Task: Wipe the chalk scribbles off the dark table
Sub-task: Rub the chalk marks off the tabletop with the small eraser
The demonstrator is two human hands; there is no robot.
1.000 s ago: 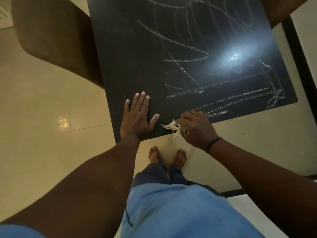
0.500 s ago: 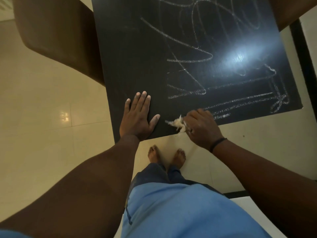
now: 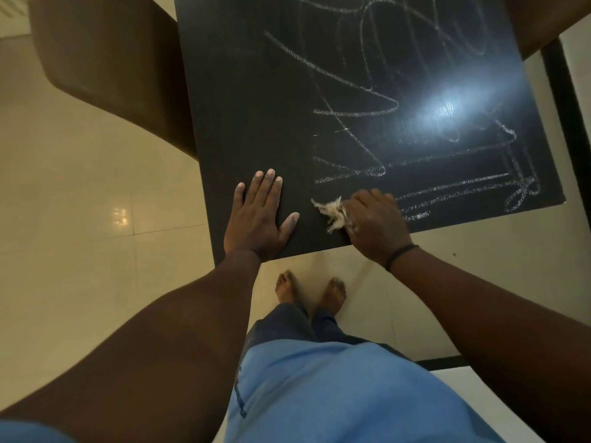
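Nearest the camera, a blue shirt [image 3: 335,391] and dark trousers [image 3: 307,327], with two bare feet [image 3: 311,287] on the pale tiled floor [image 3: 96,219] just short of the table's near edge. Both forearms reaching forward over that edge. Left hand [image 3: 259,219] laid flat on the dark table [image 3: 243,107] by its near-left corner, fingers straight and close together, thumb spread toward the right, chalk dust pale on the fingertips [image 3: 270,174]. Right hand [image 3: 374,222] just beside it along the near edge, fingers curled and clamped on a small frayed rag [image 3: 332,211], whose whitish threads stick out to the left and touch the tabletop between the two hands; a thin black band [image 3: 401,255] round that wrist. Beyond the right hand, white chalk scribbles [image 3: 367,107]: rough horizontal strokes toward the near-right corner, then loops and long slanting lines over the middle and far right of the top, crossed by a bright glare of light [image 3: 446,110]. Left strip of the tabletop dark and unmarked. Farther off, a brown chair [image 3: 105,68] against the table's left edge, another brown shape [image 3: 537,17] at the far-right corner, and a black strip [image 3: 569,123] on the floor along the right.
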